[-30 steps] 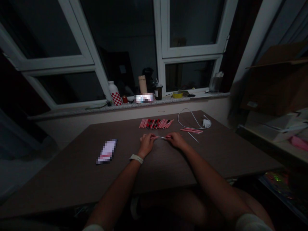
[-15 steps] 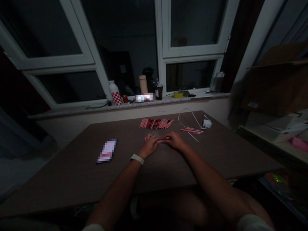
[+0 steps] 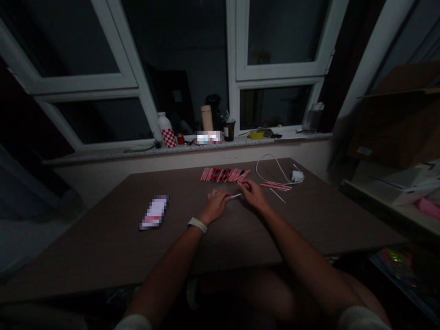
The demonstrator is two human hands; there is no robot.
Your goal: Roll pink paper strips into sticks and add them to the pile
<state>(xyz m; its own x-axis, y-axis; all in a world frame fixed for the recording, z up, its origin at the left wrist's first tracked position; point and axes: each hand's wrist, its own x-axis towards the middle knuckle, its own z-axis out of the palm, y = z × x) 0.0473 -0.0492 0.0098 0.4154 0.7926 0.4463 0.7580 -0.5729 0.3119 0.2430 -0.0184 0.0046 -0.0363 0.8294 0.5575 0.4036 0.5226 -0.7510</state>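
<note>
A person seated at a brown table [image 3: 103, 247] reaches both bare forearms forward from the bottom of the view, elbows well apart and hands close together near the middle of the tabletop. The left hand [image 3: 216, 206], a pale band [image 3: 197, 224] around its wrist, lies low with its palm turned down. Its fingers [image 3: 222, 196] are drawn together and pinch one end of a thin white stick [image 3: 235, 195], which points right toward the other hand without touching it. The right hand [image 3: 252, 194] is raised slightly on its wrist, its fingers [image 3: 243, 185] curled and close together. Their tips sit just beside the end of a tight row of pink and red sticks [image 3: 223, 175]; whether they touch the row or hold anything is hard to tell in the dim light.

To the right lie a few loose pink sticks [image 3: 276, 186], a single white stick [image 3: 277, 195], and a white charger [image 3: 296, 176] with its looped cable [image 3: 271, 168]. A pixelated flat packet [image 3: 154, 212] lies on the left of the table. Beyond, a windowsill [image 3: 240, 143] holds a checked bottle [image 3: 167, 130], a dark cup [image 3: 229, 130] and a yellow tape roll [image 3: 256, 134].
</note>
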